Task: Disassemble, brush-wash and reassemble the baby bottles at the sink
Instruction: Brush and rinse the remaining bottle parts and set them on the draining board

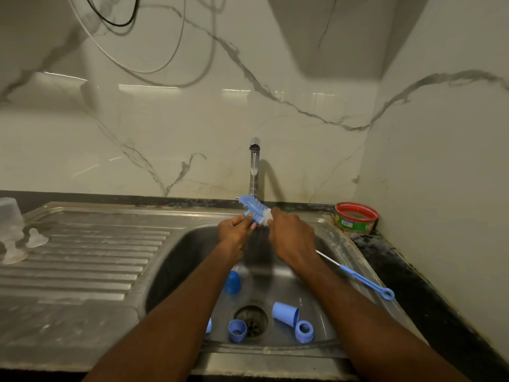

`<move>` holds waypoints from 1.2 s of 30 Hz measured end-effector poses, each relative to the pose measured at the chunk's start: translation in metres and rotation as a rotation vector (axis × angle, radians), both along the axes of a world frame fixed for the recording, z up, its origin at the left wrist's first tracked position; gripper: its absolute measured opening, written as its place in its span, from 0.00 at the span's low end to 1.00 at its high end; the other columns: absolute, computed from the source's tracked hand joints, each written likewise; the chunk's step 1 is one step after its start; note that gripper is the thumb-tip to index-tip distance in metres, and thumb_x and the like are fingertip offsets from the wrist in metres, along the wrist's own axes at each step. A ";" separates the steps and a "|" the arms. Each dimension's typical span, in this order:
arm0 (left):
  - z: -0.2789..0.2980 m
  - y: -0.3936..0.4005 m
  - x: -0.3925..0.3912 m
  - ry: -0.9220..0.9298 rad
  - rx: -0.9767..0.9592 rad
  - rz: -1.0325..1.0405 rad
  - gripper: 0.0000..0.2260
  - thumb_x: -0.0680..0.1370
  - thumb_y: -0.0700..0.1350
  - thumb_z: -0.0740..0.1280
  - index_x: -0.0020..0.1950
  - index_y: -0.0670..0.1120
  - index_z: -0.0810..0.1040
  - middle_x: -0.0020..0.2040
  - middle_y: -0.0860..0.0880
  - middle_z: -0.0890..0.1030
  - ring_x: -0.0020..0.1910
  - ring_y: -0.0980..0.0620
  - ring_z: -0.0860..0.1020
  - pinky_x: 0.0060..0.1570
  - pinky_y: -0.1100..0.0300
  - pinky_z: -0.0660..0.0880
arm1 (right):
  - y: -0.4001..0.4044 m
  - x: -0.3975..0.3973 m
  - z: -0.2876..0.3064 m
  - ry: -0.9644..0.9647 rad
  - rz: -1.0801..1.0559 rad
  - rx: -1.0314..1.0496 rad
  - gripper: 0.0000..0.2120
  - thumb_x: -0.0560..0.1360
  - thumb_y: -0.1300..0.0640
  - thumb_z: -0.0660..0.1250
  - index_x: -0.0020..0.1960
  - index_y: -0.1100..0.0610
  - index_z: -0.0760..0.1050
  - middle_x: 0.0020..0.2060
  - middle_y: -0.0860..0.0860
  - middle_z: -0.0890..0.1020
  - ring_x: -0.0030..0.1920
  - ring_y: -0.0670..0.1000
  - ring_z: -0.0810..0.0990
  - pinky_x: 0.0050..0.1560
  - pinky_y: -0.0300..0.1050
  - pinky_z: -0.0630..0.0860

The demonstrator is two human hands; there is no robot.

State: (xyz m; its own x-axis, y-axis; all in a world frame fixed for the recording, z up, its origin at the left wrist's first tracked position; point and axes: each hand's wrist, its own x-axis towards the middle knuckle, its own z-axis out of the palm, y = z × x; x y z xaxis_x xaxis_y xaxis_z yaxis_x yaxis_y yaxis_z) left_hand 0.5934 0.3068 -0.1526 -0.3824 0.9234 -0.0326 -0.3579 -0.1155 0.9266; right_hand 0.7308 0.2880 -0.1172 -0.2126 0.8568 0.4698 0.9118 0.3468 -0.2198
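Bottle brush [254, 211] held over sink [355, 260] under tap [254, 166], bristle end pinched by left hand [234, 230], right hand [292, 238] fingers clamped round it, blue bottle parts [285, 314] scattered near drain.

A single wide-angle head view looks forward and down from the person's standing height, close over the steel sink [327, 274], facing the marble wall [192, 128]; both forearms reach in from the bottom edge.
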 end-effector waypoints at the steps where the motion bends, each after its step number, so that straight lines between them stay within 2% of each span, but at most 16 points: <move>1: 0.001 -0.001 -0.001 -0.019 0.008 -0.040 0.07 0.80 0.39 0.70 0.55 0.36 0.83 0.47 0.40 0.86 0.47 0.47 0.86 0.49 0.57 0.83 | 0.002 0.001 0.000 0.001 -0.014 -0.005 0.10 0.81 0.52 0.61 0.61 0.51 0.72 0.54 0.55 0.83 0.52 0.60 0.83 0.48 0.50 0.75; 4: 0.003 -0.004 -0.005 0.040 -0.021 -0.099 0.07 0.80 0.37 0.69 0.56 0.35 0.82 0.48 0.40 0.86 0.46 0.48 0.86 0.51 0.56 0.83 | 0.005 0.010 0.000 0.024 -0.065 -0.054 0.11 0.80 0.51 0.63 0.62 0.51 0.73 0.55 0.54 0.83 0.53 0.58 0.82 0.47 0.48 0.71; 9: 0.005 0.000 -0.026 -0.003 -0.114 0.077 0.04 0.79 0.40 0.70 0.51 0.41 0.82 0.46 0.41 0.85 0.47 0.46 0.85 0.53 0.52 0.83 | 0.000 0.012 -0.003 -0.026 0.001 -0.024 0.12 0.81 0.48 0.62 0.62 0.50 0.73 0.55 0.54 0.82 0.53 0.57 0.82 0.45 0.48 0.71; 13: -0.002 0.001 -0.026 -0.031 -0.076 -0.093 0.06 0.78 0.39 0.71 0.54 0.40 0.83 0.48 0.41 0.86 0.50 0.46 0.86 0.55 0.54 0.81 | -0.002 -0.004 -0.004 -0.041 0.027 -0.020 0.13 0.81 0.48 0.62 0.65 0.49 0.72 0.56 0.54 0.82 0.53 0.56 0.82 0.47 0.48 0.74; 16: -0.004 -0.004 -0.015 0.282 -0.043 -0.241 0.08 0.77 0.42 0.73 0.54 0.41 0.85 0.50 0.44 0.87 0.47 0.51 0.86 0.44 0.62 0.81 | 0.002 -0.005 0.002 0.040 -0.057 -0.104 0.12 0.81 0.44 0.62 0.61 0.49 0.74 0.54 0.53 0.83 0.51 0.55 0.82 0.50 0.49 0.77; 17: -0.002 -0.005 -0.010 0.310 -0.027 -0.226 0.08 0.77 0.41 0.72 0.55 0.41 0.85 0.50 0.44 0.87 0.45 0.52 0.85 0.41 0.64 0.80 | 0.003 -0.003 0.004 0.033 -0.085 -0.100 0.11 0.81 0.46 0.63 0.61 0.49 0.74 0.54 0.53 0.83 0.52 0.56 0.82 0.50 0.50 0.77; 19: 0.000 -0.002 -0.006 0.196 -0.019 -0.096 0.07 0.77 0.40 0.73 0.54 0.41 0.84 0.49 0.43 0.86 0.46 0.51 0.85 0.42 0.63 0.81 | 0.001 0.005 0.004 0.024 -0.111 -0.066 0.12 0.80 0.50 0.64 0.63 0.49 0.73 0.55 0.53 0.83 0.53 0.56 0.82 0.48 0.48 0.75; 22: -0.003 0.003 -0.010 0.010 -0.029 0.024 0.05 0.77 0.38 0.73 0.53 0.41 0.83 0.49 0.42 0.85 0.48 0.48 0.85 0.44 0.61 0.83 | -0.008 0.007 0.002 -0.004 -0.037 -0.056 0.13 0.81 0.50 0.63 0.64 0.49 0.73 0.56 0.53 0.82 0.53 0.56 0.82 0.45 0.46 0.71; 24: -0.007 0.004 -0.014 0.013 -0.013 -0.004 0.05 0.77 0.37 0.72 0.53 0.40 0.83 0.48 0.42 0.86 0.46 0.48 0.85 0.42 0.63 0.83 | -0.013 0.003 0.000 -0.041 0.000 -0.043 0.13 0.81 0.50 0.63 0.65 0.49 0.72 0.56 0.54 0.82 0.53 0.56 0.82 0.46 0.47 0.72; 27: -0.005 0.000 -0.011 0.012 0.037 -0.141 0.08 0.78 0.36 0.71 0.56 0.38 0.83 0.51 0.40 0.86 0.51 0.46 0.86 0.48 0.59 0.83 | -0.007 -0.003 0.002 -0.029 -0.032 -0.008 0.14 0.81 0.51 0.64 0.66 0.49 0.71 0.55 0.54 0.83 0.52 0.56 0.82 0.43 0.46 0.70; 29: -0.002 -0.001 -0.006 -0.024 0.053 -0.208 0.09 0.79 0.36 0.70 0.58 0.35 0.82 0.53 0.38 0.85 0.54 0.44 0.85 0.51 0.57 0.83 | -0.002 -0.002 0.006 -0.002 -0.088 -0.028 0.13 0.82 0.51 0.63 0.65 0.50 0.71 0.56 0.54 0.82 0.54 0.57 0.82 0.44 0.47 0.69; 32: 0.005 0.002 0.001 -0.163 0.042 -0.137 0.07 0.81 0.37 0.67 0.56 0.35 0.82 0.51 0.38 0.85 0.52 0.44 0.85 0.49 0.57 0.83 | -0.001 0.002 0.008 0.039 -0.129 -0.022 0.13 0.82 0.49 0.62 0.65 0.51 0.71 0.57 0.54 0.82 0.55 0.57 0.82 0.47 0.49 0.72; 36: 0.005 0.013 -0.007 -0.361 -0.023 -0.015 0.07 0.83 0.39 0.64 0.50 0.38 0.80 0.47 0.40 0.84 0.44 0.48 0.84 0.39 0.60 0.84 | -0.011 -0.002 0.002 0.020 -0.018 0.008 0.13 0.81 0.47 0.63 0.63 0.50 0.73 0.54 0.53 0.82 0.51 0.56 0.82 0.44 0.48 0.73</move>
